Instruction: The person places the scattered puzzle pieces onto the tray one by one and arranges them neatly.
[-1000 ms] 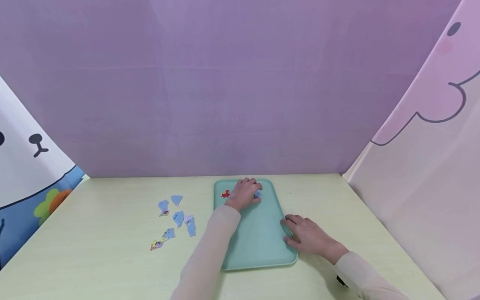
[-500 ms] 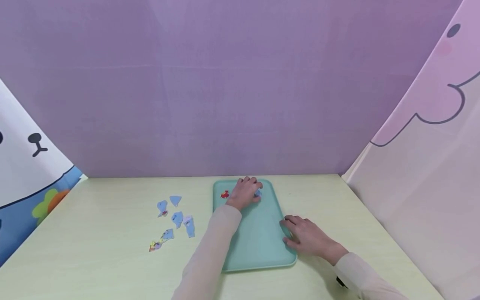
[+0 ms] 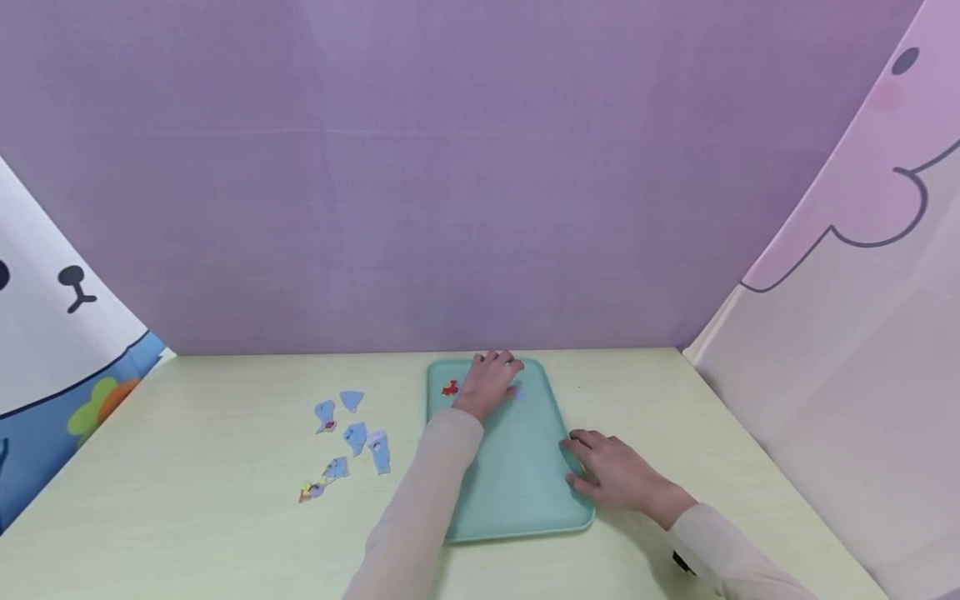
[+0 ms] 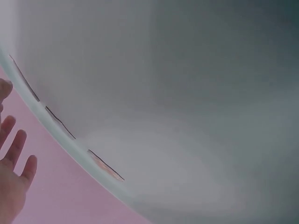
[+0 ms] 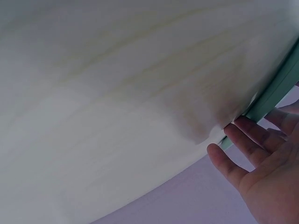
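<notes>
My left hand [image 3: 489, 383] reaches over the far end of the green tray [image 3: 517, 483], palm down with fingers spread. A small blue puzzle piece [image 3: 520, 392] shows just beyond the thumb, partly hidden. To the hand's left lies a red puzzle piece [image 3: 450, 387] on the tray. In the left wrist view the fingers are loose, and flat pieces [image 4: 106, 166] lie in a row along the tray's edge. My right hand [image 3: 618, 471] rests at the tray's right rim; the right wrist view has its extended fingertips against the green rim [image 5: 271, 100].
Several blue puzzle pieces [image 3: 356, 437] lie on the pale table [image 3: 187, 467] left of the tray, one yellow and purple piece [image 3: 312, 490] nearest the front. A purple cloth [image 3: 480, 183] hangs behind the table, with printed cloths at both sides. A small black object [image 3: 681, 562] is at the right sleeve.
My left hand has shifted slightly away from me, its thumb and fingers coming off the blue piece, which looks lower on the tray. The right hand and tray stay put.
</notes>
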`<action>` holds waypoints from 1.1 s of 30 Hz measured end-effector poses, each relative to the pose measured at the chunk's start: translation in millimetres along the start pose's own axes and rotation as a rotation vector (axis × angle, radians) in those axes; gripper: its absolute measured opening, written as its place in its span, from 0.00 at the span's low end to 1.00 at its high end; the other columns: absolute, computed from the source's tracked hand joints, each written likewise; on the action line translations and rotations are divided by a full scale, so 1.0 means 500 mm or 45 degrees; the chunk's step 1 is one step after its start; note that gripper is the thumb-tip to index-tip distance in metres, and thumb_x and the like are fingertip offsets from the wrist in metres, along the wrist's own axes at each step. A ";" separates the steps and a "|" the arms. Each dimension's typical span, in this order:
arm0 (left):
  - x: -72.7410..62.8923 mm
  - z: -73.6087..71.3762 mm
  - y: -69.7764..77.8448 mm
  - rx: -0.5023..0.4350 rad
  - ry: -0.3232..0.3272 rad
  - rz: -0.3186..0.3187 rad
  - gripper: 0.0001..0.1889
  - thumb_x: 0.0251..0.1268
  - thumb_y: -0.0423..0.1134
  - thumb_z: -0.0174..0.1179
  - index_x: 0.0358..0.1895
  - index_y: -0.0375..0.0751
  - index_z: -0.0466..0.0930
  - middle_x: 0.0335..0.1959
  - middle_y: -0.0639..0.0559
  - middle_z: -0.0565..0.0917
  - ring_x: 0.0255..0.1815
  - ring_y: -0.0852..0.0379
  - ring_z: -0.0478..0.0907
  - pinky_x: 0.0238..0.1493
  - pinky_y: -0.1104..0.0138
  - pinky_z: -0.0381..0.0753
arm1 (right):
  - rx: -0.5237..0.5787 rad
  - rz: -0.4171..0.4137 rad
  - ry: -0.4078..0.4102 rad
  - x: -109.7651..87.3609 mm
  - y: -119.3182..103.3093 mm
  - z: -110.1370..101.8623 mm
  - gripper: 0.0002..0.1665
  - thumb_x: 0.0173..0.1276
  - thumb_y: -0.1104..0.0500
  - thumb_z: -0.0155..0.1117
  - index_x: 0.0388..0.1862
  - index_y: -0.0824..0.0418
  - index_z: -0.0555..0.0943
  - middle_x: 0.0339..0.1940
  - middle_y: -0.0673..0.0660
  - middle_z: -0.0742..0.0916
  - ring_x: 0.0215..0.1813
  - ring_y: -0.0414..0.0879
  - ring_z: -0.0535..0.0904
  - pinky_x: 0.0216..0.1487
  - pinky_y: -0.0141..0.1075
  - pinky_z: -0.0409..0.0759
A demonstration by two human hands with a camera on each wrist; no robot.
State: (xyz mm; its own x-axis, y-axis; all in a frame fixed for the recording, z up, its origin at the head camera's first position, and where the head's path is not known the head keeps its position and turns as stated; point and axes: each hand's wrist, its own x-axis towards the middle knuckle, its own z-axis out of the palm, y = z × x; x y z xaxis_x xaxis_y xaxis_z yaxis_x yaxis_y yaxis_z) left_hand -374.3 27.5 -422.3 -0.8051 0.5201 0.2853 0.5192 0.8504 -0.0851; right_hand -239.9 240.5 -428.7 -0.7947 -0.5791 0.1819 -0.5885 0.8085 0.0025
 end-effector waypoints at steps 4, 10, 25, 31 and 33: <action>-0.004 -0.005 0.001 -0.063 -0.039 0.004 0.19 0.60 0.47 0.59 0.55 0.54 0.75 0.52 0.55 0.77 0.53 0.52 0.72 0.54 0.56 0.71 | 0.009 0.001 0.004 0.000 0.000 -0.001 0.28 0.60 0.50 0.60 0.56 0.63 0.74 0.54 0.62 0.79 0.55 0.55 0.75 0.47 0.48 0.76; -0.007 -0.008 0.002 -0.078 -0.093 0.008 0.18 0.60 0.47 0.59 0.55 0.55 0.75 0.52 0.55 0.78 0.52 0.52 0.72 0.54 0.57 0.71 | 0.011 -0.003 -0.003 0.001 0.000 -0.003 0.28 0.61 0.49 0.59 0.56 0.64 0.74 0.54 0.62 0.79 0.55 0.55 0.75 0.47 0.48 0.76; -0.014 -0.010 -0.003 -0.147 -0.148 -0.013 0.21 0.59 0.48 0.60 0.56 0.52 0.74 0.52 0.55 0.79 0.52 0.52 0.73 0.56 0.54 0.70 | 0.008 0.006 -0.026 0.003 0.000 -0.003 0.27 0.61 0.49 0.59 0.56 0.63 0.74 0.54 0.62 0.78 0.55 0.55 0.75 0.46 0.48 0.76; -0.018 -0.016 -0.002 -0.124 -0.140 0.000 0.21 0.58 0.47 0.60 0.56 0.52 0.74 0.50 0.56 0.81 0.49 0.53 0.75 0.53 0.56 0.72 | 0.007 0.004 -0.013 0.002 -0.001 -0.003 0.27 0.61 0.50 0.59 0.55 0.63 0.74 0.54 0.62 0.79 0.55 0.55 0.75 0.46 0.48 0.76; -0.018 -0.017 -0.002 -0.119 -0.144 0.001 0.21 0.58 0.47 0.60 0.56 0.52 0.74 0.49 0.56 0.82 0.48 0.53 0.75 0.52 0.57 0.72 | 0.007 0.003 -0.010 0.001 -0.001 -0.003 0.27 0.61 0.50 0.59 0.55 0.63 0.74 0.54 0.62 0.79 0.55 0.55 0.75 0.45 0.48 0.77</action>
State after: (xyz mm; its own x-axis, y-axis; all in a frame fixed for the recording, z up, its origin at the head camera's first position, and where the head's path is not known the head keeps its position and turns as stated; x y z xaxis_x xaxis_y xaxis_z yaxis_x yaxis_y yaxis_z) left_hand -365.0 21.1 -416.7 -0.8292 0.5308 0.1751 0.5399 0.8417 0.0052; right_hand -240.0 240.0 -427.2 -0.7973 -0.5779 0.1743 -0.5874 0.8093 -0.0032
